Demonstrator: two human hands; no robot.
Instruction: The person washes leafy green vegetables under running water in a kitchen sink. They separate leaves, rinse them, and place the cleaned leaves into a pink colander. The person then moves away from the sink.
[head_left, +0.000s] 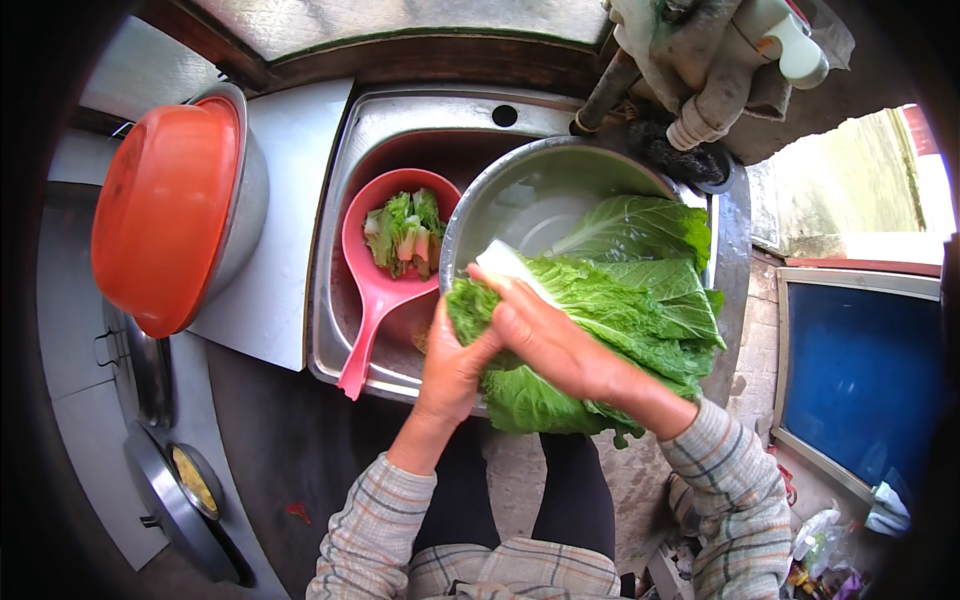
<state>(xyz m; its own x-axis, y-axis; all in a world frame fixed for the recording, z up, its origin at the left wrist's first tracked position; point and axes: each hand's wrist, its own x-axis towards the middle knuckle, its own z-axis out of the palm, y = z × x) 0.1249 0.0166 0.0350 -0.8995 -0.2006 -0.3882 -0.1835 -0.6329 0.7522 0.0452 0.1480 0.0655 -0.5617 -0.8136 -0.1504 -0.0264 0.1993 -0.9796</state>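
My left hand (450, 367) is closed round a small bunch of crumpled green leaf (472, 309) at the near left rim of a large metal basin (487, 176). Against that bunch lies my right hand (551, 341), fingers extended and together, over the cabbage leaves. Whether its fingers grip anything is hidden. Large green cabbage leaves (637, 300) with white ribs fill the basin's right side and hang over its near rim. Water seems to stand in the basin. Left of it, a pink plastic ladle (367, 300) in the sink holds cut leaf pieces (405, 232).
The basin rests over a steel sink (375, 112). An orange plastic basin (165, 217) leans on a metal one on the white board (281, 225) at left. White plastic pipes (712, 90) stand at upper right. Lower left are a metal lid (169, 510) and a small bowl (195, 480).
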